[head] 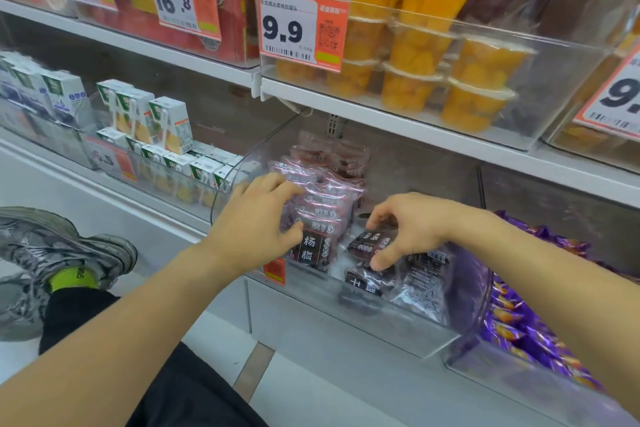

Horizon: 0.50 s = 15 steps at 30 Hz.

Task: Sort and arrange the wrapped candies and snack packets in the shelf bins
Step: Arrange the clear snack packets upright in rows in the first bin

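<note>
Head view: my left hand [258, 218] curls its fingers and thumb around the upright row of dark snack packets [320, 215] in the clear shelf bin [346, 308]. Beside it, my right hand [405, 229] pinches a loose packet [367, 244] lying in the same bin.

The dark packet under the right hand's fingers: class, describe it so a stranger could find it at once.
Find the orange 9.9 price tag; below it sits a clear bin of plum packets. A neat upright row of packets fills its left side. The packet lies loose at the right front, tilted, pinched by the right hand.
</note>
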### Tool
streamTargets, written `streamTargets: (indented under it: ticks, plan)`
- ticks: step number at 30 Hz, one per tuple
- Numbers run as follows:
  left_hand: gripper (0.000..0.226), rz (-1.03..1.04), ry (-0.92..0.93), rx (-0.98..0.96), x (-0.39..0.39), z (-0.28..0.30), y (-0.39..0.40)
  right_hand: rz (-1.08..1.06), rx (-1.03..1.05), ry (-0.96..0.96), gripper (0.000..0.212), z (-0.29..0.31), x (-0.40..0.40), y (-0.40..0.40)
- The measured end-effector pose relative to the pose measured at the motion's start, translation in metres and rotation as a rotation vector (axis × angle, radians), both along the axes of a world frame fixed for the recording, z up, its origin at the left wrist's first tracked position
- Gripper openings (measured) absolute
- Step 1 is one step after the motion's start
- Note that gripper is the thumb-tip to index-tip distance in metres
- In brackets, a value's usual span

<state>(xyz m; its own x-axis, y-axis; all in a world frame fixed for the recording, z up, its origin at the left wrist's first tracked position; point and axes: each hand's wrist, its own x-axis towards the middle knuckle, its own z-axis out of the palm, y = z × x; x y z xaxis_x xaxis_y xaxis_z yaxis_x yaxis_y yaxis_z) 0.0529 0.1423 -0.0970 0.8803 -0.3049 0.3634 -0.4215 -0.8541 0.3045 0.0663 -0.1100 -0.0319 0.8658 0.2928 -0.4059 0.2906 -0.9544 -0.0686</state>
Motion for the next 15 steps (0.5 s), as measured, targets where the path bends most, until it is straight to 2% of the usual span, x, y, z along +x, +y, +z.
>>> streamTargets:
  ticks: [4,8,9,12,15]
  plan:
    - [0.051,-0.01,0.02,-0.073,0.0,-0.001,0.004,0.027,0.002,-0.063,0.054,-0.005,-0.006,0.0]
    - [0.053,-0.01,0.033,-0.102,0.0,-0.002,0.006,0.122,-0.086,-0.071,0.072,-0.007,-0.017,-0.003]
    - [0.052,-0.008,0.031,-0.113,-0.001,-0.002,0.006,0.136,-0.073,-0.097,0.065,-0.009,-0.019,-0.003]
    - [0.05,0.001,0.03,-0.14,-0.002,-0.002,0.005,0.167,0.013,-0.276,0.022,-0.006,-0.024,-0.007]
    - [0.051,0.004,0.034,-0.129,-0.002,-0.002,0.004,0.183,0.049,-0.457,0.019,0.0,-0.032,-0.015]
